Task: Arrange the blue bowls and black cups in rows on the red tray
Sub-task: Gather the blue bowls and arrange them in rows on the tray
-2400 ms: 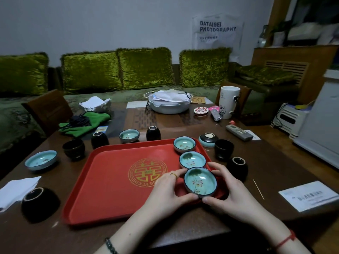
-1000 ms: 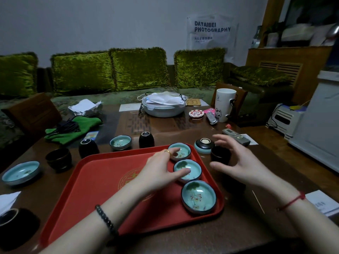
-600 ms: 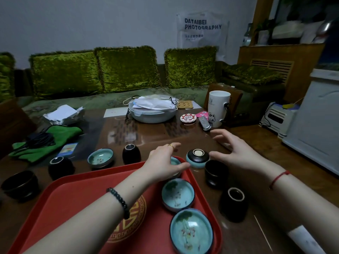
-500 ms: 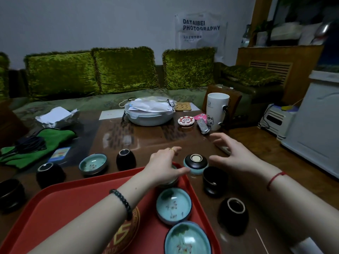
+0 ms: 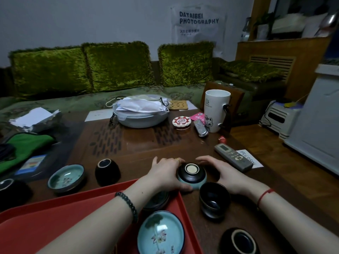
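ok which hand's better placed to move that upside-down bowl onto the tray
Left, probably: the left hand grips the upside-down bowl on the side facing the red tray, forearm over it; the right hand sits opposite.

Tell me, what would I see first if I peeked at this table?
Your eye lands on the left hand and right hand, cupped around an upside-down bowl just past the far corner of the big red tray. On the tray, nearest you, sits a blue bowl with a painted flower, and fuzzy green cushions line the sofa behind.
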The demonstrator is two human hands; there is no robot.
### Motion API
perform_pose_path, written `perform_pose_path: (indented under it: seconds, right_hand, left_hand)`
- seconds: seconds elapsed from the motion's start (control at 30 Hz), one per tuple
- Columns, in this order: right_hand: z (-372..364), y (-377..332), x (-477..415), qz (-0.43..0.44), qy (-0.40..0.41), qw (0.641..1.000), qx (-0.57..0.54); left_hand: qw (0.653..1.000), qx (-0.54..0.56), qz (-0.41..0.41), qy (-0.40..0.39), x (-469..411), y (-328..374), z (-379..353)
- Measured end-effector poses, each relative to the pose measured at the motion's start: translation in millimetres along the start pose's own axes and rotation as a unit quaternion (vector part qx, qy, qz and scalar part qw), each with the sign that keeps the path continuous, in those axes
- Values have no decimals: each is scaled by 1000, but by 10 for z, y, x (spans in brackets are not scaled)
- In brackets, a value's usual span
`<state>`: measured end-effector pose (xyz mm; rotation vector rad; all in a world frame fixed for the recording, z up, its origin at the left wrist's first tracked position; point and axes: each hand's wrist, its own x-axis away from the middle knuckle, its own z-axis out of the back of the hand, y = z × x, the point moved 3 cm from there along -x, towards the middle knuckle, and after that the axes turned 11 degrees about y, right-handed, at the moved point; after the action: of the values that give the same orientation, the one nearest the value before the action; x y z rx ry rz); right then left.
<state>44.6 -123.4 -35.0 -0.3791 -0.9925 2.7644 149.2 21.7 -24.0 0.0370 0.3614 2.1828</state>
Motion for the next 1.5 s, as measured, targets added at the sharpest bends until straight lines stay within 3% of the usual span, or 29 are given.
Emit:
perform_pose_path:
  seconds: [0.23,0.57,0.9,1.17,1.5]
  right_hand:
    - [-11,-9,13,5,30,999,-32]
    - [418,-568,97,55,111,989,-76]
    - [454,-1658,309,144,92,977,-126]
    - [-59,-2005,496,68,58,969,-231]
    - [-507,-2179,614,78,32,972,-219]
  left_hand:
    - [999,10,-15,27,20,26,40]
    - [983,111,-44,141,232,129,525]
    - [918,345,-73,183,951,36,997]
    - [878,397,-33,265,1562,-211,1045]
    - [883,418,14,211,2064,-592,953]
